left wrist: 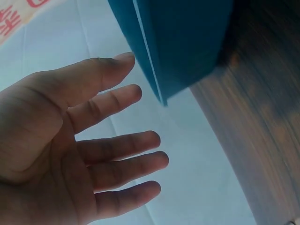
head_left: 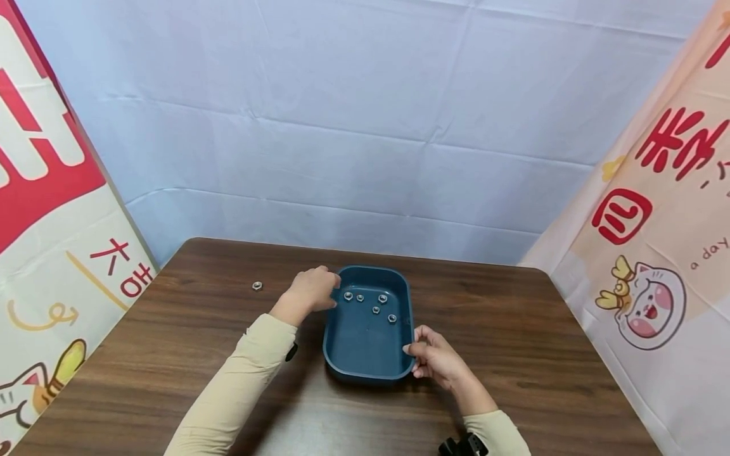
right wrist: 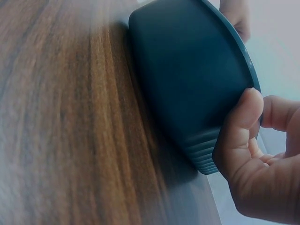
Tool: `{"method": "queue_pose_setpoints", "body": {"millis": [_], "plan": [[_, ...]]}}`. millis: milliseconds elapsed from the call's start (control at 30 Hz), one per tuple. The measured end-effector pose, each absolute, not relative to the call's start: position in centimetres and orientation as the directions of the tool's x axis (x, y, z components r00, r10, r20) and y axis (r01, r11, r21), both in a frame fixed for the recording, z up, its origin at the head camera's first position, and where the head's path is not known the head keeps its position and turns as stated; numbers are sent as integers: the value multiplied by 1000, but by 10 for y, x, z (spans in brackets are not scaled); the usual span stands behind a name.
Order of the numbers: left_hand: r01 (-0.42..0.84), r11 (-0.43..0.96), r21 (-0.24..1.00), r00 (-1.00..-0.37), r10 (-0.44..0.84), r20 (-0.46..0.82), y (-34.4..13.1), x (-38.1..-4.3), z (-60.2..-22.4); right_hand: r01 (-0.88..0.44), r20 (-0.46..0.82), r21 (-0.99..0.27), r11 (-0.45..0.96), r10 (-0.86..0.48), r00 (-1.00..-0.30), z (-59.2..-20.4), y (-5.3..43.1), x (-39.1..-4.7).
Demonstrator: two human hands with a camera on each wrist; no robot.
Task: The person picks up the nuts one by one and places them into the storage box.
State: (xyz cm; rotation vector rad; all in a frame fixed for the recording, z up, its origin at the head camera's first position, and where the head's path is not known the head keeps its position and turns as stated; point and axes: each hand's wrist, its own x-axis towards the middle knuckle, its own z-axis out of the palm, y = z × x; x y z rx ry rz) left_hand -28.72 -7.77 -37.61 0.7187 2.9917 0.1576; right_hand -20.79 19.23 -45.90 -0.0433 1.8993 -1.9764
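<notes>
A dark blue plastic tray (head_left: 367, 348) with raised walls sits around the middle of the wooden table. Several small metal hex nuts (head_left: 383, 298) lie scattered over its far half. My right hand (head_left: 438, 361) pinches the tray's rim near its near right corner; the right wrist view shows the thumb and forefinger (right wrist: 251, 105) on either side of the rim. Beside the far left corner is my left hand (head_left: 310, 288), with fingers extended and apart in the left wrist view and nothing in its grasp. Its thumb tip (left wrist: 125, 58) overlaps the tray edge there.
One more hex nut (head_left: 257, 286) lies on the table (head_left: 513, 329), left of the left hand. A white cloth (head_left: 365, 158) hangs behind the table's far edge, with printed banners (head_left: 650, 253) at both sides.
</notes>
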Motion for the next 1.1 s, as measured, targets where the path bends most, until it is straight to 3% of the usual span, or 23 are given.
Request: {"method": "queue_pose_setpoints", "body": {"millis": [1100], "plan": [[277, 927, 253, -949, 305, -77, -156, -294, -412, 251, -239, -968, -3, -295, -925, -461, 193, -208]]}}
